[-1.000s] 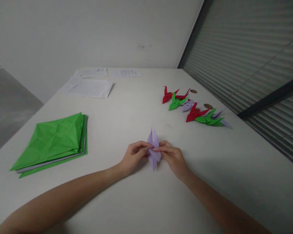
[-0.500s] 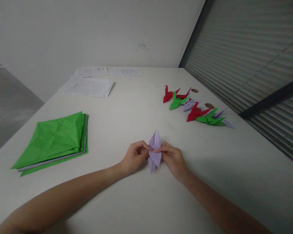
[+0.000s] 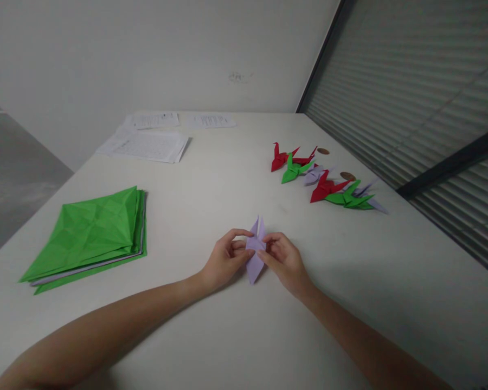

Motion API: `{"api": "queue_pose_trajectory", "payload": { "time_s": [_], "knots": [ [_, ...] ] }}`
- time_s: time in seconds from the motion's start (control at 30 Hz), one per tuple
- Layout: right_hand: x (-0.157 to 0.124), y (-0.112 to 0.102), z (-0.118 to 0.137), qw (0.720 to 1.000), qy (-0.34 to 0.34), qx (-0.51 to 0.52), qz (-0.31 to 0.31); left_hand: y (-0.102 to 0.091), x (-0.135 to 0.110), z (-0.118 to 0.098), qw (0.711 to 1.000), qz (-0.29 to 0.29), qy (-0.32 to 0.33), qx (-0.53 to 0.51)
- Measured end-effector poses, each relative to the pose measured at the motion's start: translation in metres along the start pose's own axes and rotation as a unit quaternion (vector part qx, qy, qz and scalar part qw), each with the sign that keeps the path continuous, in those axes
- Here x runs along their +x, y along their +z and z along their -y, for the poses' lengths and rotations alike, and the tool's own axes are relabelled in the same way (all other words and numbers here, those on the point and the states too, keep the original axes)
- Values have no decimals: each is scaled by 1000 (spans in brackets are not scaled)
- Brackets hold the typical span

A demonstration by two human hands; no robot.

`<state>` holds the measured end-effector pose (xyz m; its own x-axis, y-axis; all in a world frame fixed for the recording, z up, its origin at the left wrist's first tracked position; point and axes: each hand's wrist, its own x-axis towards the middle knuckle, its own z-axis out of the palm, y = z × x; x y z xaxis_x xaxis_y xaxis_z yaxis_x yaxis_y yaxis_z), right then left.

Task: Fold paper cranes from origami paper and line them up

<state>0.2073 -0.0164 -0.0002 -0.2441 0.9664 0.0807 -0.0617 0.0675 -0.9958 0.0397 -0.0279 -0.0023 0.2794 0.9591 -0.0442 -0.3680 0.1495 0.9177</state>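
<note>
Between my hands is a light purple folded origami paper (image 3: 255, 266), with two narrow points at its far end and one broader point toward me. My left hand (image 3: 226, 257) grips its left edge, thumb on top and index finger reaching over near the slit. From the right, my right hand (image 3: 285, 261) pinches the opposite edge with thumb and index finger. The fingertips hide part of the paper's middle.
On the left lies a stack of creased green and purple paper (image 3: 97, 225). Red, green and purple folded cranes (image 3: 295, 169) cluster at the right, beside two brown round pieces (image 3: 347, 176). Printed sheets (image 3: 150, 146) lie at the back left of the white table (image 3: 211, 189).
The near end of the purple paper now lies as one broad point instead of spread flaps. Both index fingers have moved up toward its far end.
</note>
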Motion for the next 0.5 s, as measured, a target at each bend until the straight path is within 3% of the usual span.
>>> {"api": "queue_pose_trajectory", "payload": {
  "time_s": [0.17,0.5],
  "knots": [
    [3,2,-2,999,2,34,-33,2,-2,-2,1000,-6,-6,-6],
    [3,-2,-3,999,32,33,-6,0,1,-2,999,-42,-8,4]
  ]
}}
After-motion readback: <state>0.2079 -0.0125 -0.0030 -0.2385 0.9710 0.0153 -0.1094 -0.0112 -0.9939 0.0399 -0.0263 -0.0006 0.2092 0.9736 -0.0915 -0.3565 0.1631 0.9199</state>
